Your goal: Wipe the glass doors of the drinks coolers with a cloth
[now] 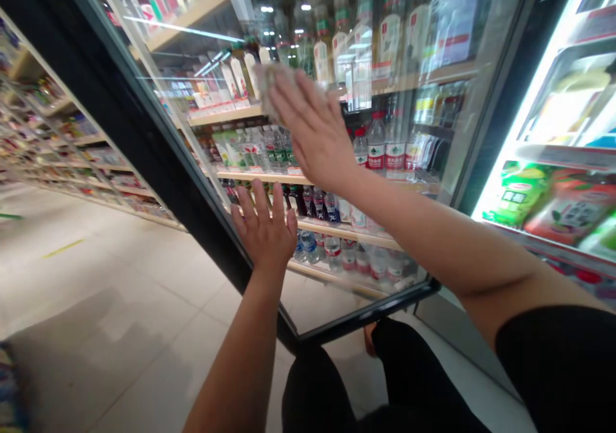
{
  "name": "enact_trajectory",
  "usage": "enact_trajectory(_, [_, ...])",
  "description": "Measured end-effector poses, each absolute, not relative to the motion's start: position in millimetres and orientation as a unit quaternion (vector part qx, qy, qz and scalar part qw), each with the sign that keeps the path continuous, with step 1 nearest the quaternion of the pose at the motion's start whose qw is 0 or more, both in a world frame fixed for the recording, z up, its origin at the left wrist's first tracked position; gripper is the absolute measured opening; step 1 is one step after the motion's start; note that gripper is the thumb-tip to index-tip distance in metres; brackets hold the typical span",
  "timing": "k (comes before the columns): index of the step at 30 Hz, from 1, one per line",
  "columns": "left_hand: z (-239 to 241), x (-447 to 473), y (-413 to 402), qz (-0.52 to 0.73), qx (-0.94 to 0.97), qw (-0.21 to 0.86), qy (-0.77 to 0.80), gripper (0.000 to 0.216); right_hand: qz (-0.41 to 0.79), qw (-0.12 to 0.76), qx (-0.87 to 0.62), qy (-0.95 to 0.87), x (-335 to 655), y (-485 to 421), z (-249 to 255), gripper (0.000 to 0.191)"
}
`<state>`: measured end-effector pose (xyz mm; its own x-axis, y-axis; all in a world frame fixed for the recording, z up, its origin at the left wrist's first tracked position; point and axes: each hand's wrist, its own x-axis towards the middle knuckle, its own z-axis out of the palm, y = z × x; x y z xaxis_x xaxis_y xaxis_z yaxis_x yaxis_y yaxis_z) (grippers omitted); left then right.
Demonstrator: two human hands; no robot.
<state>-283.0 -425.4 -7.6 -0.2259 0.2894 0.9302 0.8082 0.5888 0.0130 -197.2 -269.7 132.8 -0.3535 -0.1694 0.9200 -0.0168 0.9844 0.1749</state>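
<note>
A black-framed glass door point(337, 305) of a drinks cooler stands swung open before me. Pressed against its upper pane is a pale, crumpled cloth point(272, 93), somewhat blurred. My right hand point(317, 125) lies over this cloth with the fingers stretched out, holding it to the glass. Lower down and to the left, my left hand point(265, 224) rests against the pane near the frame's edge, fingers spread and nothing in them. Shelves of bottles show through or reflect in the glass.
At the right, the lit cooler holds green packages point(520, 189) and red packages point(572, 208) on its shelves. Long store shelves point(101, 157) run along the left. Pale floor tiles point(158, 317) spread below, and my knees point(317, 388) are just under the door's lower edge.
</note>
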Motion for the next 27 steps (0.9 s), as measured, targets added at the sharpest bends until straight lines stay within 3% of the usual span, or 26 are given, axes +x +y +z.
enact_trajectory(3, [-8, -284, -425, -0.273, -0.369, 0.494, -0.738, 0.057, -0.148, 0.455, 0.204, -0.854, -200, -276, 117, 0.060])
enact_trajectory(5, [-8, -284, -425, -0.273, -0.368, 0.498, -0.736, 0.058, -0.160, 0.431, 0.228, -0.858, -199, -274, 120, 0.060])
enact_trajectory(10, [-6, -280, -425, -0.273, -0.369, 0.496, -0.737, 0.059, -0.058, 0.546, 0.059, -0.834, -189, -259, 142, 0.061])
enact_trajectory(16, [-4, -279, -426, -0.267, -0.364, 0.497, -0.740, 0.059, -0.127, 0.443, 0.149, -0.875, -173, -244, 108, 0.060])
enact_trajectory(22, [-5, -279, -426, -0.264, -0.355, 0.491, -0.751, 0.062, -0.089, 0.585, -0.040, -0.805, -165, -207, 128, 0.061])
enact_trajectory(24, [-5, -280, -426, -0.251, -0.354, 0.507, -0.745, 0.062, -0.084, 0.588, -0.046, -0.803, -162, -199, 118, 0.060])
enact_trajectory(27, [-6, -281, -425, -0.239, -0.352, 0.524, -0.738, 0.062, -0.126, 0.525, 0.047, -0.840, -157, -190, 89, 0.060])
